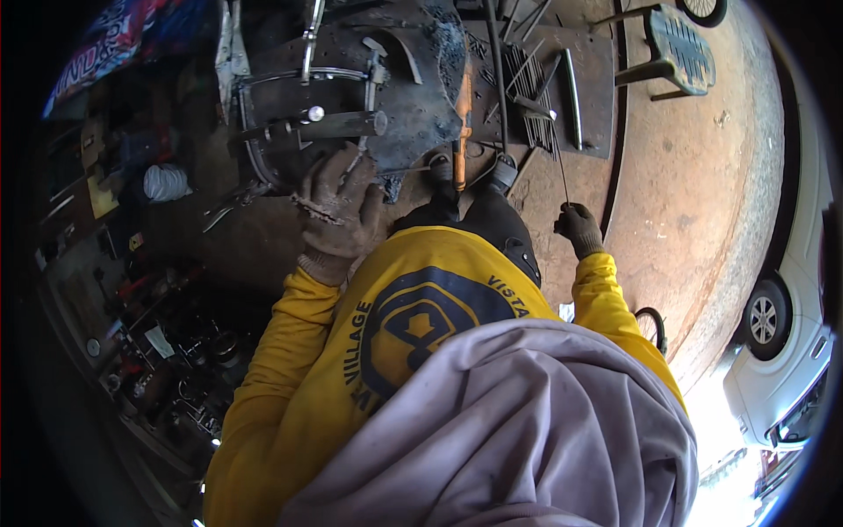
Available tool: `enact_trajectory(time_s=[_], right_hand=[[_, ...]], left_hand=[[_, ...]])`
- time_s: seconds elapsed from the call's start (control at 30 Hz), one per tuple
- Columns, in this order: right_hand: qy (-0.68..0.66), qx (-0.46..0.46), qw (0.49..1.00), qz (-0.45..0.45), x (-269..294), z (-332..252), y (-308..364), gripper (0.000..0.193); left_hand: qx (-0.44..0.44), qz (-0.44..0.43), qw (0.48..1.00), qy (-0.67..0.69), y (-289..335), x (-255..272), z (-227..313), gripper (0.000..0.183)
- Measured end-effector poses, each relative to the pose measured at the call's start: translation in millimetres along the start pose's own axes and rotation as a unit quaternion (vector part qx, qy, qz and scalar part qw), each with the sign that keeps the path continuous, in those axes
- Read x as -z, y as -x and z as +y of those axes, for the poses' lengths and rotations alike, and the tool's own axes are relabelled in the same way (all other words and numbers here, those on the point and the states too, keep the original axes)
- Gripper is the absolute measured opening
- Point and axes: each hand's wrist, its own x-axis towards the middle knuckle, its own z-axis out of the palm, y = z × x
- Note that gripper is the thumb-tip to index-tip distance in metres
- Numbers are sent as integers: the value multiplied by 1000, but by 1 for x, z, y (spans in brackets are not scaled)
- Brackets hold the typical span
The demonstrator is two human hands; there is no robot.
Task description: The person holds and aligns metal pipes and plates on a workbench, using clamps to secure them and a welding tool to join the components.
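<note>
My left hand (pixel 341 206), in a dirty brown work glove, has its fingers apart. It is nearest to a bent metal frame (pixel 255 158) and a thick dark pipe (pixel 347 126); I cannot tell whether it touches them. A narrow rough strip crosses the glove, too unclear to name. Off to the right, my gloved right hand (pixel 580 230) is closed round the near end of a thin metal rod (pixel 563 172). That rod reaches away toward a bundle of thin rods (pixel 529 79) on a dark metal sheet (pixel 597 105).
A long orange tool (pixel 461 132) lies between the metal plates, close to my feet (pixel 500 173). A chair (pixel 680 53) stands at the far right. Cluttered parts (pixel 184 351) fill the lower left, beyond a silvery bundle (pixel 165 183). A light-coloured car (pixel 777 369) is at the right edge.
</note>
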Motion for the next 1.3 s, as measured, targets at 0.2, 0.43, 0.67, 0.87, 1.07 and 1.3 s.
enact_trajectory(time_s=[0.2, 0.43, 0.67, 0.87, 1.07, 1.3], right_hand=[[-121, -89, 979, -139, -1, -40, 11, 17], [-195, -108, 956, -192, 37, -81, 35, 18], [223, 120, 967, -18, -12, -188, 141, 22], [310, 302, 893, -122, -95, -263, 148, 18], [545, 614, 545, -169, -139, -296, 74, 16], [559, 735, 355, -147, -170, -296, 39, 21]], left_hand=[[-38, -29, 990, 130, -20, 10, 8, 30], [-69, -53, 972, 216, -45, 13, 27, 28], [-117, -42, 971, 206, -66, -1, 55, 35], [-130, -3, 991, 41, -124, -37, 76, 39], [-52, -48, 997, -15, -171, -78, 59, 47], [-23, -202, 974, -102, -179, -98, 29, 40]])
